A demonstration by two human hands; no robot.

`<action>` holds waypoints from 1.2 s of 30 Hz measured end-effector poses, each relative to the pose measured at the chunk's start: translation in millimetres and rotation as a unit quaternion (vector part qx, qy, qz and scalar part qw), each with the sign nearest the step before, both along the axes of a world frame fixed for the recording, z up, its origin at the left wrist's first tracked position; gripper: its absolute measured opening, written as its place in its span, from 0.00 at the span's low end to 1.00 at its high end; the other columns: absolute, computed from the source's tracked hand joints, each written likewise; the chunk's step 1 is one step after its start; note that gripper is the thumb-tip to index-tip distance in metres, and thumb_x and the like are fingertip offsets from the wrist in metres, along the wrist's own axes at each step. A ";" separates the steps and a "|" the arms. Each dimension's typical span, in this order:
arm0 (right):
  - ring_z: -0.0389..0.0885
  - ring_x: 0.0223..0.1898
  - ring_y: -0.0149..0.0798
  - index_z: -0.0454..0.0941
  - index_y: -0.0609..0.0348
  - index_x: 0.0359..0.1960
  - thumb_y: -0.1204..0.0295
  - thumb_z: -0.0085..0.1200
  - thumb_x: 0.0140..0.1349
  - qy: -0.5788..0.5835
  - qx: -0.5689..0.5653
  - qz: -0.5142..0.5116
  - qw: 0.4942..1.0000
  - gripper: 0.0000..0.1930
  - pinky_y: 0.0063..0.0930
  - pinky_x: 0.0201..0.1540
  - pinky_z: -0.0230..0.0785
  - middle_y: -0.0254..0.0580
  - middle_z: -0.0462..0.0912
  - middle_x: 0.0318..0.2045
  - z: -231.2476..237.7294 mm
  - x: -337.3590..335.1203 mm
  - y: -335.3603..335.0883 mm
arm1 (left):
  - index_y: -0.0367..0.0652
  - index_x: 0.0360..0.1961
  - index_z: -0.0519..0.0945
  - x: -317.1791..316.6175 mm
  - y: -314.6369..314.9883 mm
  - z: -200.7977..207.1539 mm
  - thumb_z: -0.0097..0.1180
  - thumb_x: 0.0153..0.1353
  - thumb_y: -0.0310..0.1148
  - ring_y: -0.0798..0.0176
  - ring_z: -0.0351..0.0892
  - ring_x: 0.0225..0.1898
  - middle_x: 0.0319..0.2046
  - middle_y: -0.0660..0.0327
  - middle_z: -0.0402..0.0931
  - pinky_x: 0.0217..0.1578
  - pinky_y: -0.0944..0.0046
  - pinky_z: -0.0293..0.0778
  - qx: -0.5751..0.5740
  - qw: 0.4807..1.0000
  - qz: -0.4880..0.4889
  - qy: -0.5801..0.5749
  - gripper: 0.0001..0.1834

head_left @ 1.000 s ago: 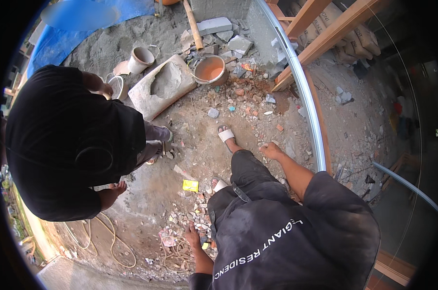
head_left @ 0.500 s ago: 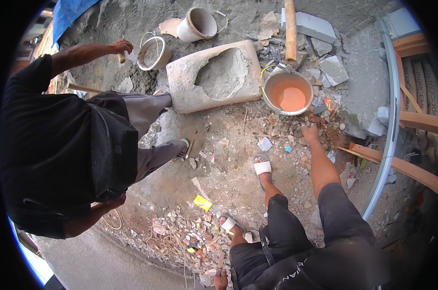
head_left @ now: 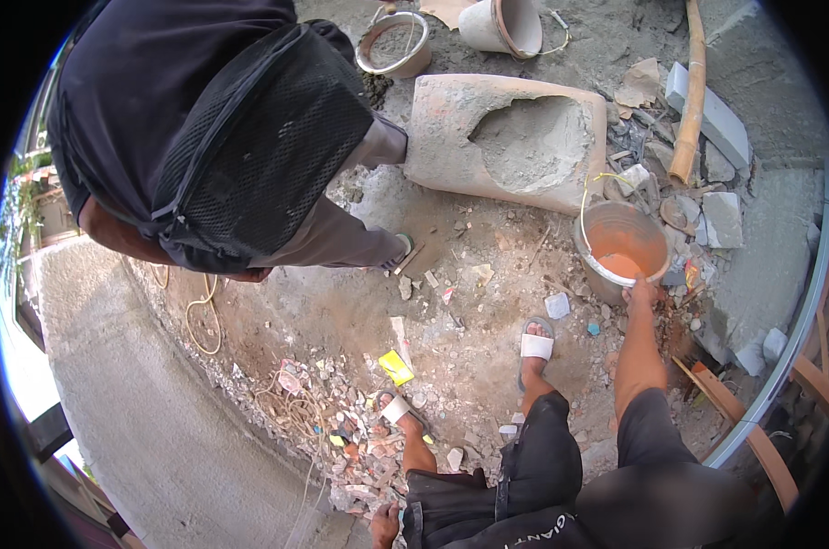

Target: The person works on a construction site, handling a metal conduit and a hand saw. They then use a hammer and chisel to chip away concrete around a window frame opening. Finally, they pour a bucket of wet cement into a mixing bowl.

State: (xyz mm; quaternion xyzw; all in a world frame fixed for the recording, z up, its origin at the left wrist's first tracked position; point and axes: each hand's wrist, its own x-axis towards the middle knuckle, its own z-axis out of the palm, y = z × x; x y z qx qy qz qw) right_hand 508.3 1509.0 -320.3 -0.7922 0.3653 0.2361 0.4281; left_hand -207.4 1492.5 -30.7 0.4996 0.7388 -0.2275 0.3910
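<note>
My right hand [head_left: 644,291] is closed on the near rim of a grey bucket [head_left: 606,285] with orange liquid or residue inside. The bucket's thin yellowish handle leans to the left. My left hand [head_left: 385,526] hangs low beside my left leg at the lower edge; its fingers are too unclear to judge. Left of the bucket lies a large pale, worn container [head_left: 446,137] on its side, with a jagged opening and grey cement mix inside.
A co-worker [head_left: 222,137] in dark clothing bends at the upper left, beside a bucket [head_left: 414,59] of grey mix. Another pale bucket [head_left: 487,27] lies tipped behind. A bamboo pole [head_left: 691,110], broken blocks [head_left: 723,220] and a metal rail [head_left: 771,403] stand right. Rubble [head_left: 368,448] covers the ground.
My right hand has reached forward and taken hold of the bucket's rim; the bucket appears slightly tilted. The co-worker has bent over further. The view has shifted, moving the scene rightward.
</note>
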 end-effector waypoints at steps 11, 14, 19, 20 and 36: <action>0.77 0.18 0.34 0.73 0.70 0.36 0.69 0.50 0.55 0.116 0.112 0.465 0.871 0.14 0.24 0.16 0.72 0.45 0.78 0.24 230.2 -423.7 126.6 | 0.32 0.57 0.62 -66.4 177.7 4.0 0.53 0.57 0.51 0.53 0.70 0.52 0.51 0.46 0.69 0.50 0.60 0.66 0.072 0.942 0.228 -0.234 0.36; 0.79 0.23 0.32 0.73 0.68 0.40 0.67 0.52 0.54 0.198 0.163 0.567 0.783 0.17 0.22 0.19 0.73 0.44 0.79 0.28 291.2 -537.5 214.1 | 0.36 0.62 0.54 -125.2 235.8 29.7 0.55 0.56 0.50 0.53 0.67 0.54 0.54 0.48 0.66 0.50 0.60 0.67 0.096 0.871 0.391 -0.281 0.41; 0.80 0.28 0.35 0.72 0.69 0.41 0.70 0.50 0.55 0.211 0.239 0.642 0.698 0.15 0.24 0.24 0.76 0.45 0.80 0.31 334.7 -675.2 338.2 | 0.39 0.63 0.51 -240.9 314.4 80.2 0.57 0.54 0.49 0.58 0.69 0.49 0.52 0.50 0.65 0.43 0.60 0.70 0.216 0.785 0.466 -0.347 0.43; 0.80 0.29 0.35 0.72 0.70 0.42 0.70 0.50 0.55 0.205 0.254 0.652 0.684 0.16 0.25 0.25 0.76 0.45 0.79 0.31 335.6 -694.0 362.4 | 0.40 0.64 0.52 -254.8 341.3 86.5 0.55 0.55 0.42 0.63 0.70 0.43 0.51 0.52 0.66 0.34 0.64 0.71 0.223 0.783 0.493 -0.307 0.39; 0.81 0.31 0.44 0.72 0.75 0.44 0.65 0.48 0.54 0.151 0.285 0.714 0.621 0.23 0.33 0.27 0.77 0.55 0.79 0.34 305.8 -910.1 832.1 | 0.29 0.58 0.56 -451.8 776.4 70.5 0.40 0.62 0.29 0.56 0.73 0.46 0.49 0.44 0.66 0.42 0.62 0.74 0.543 0.757 0.223 -0.287 0.25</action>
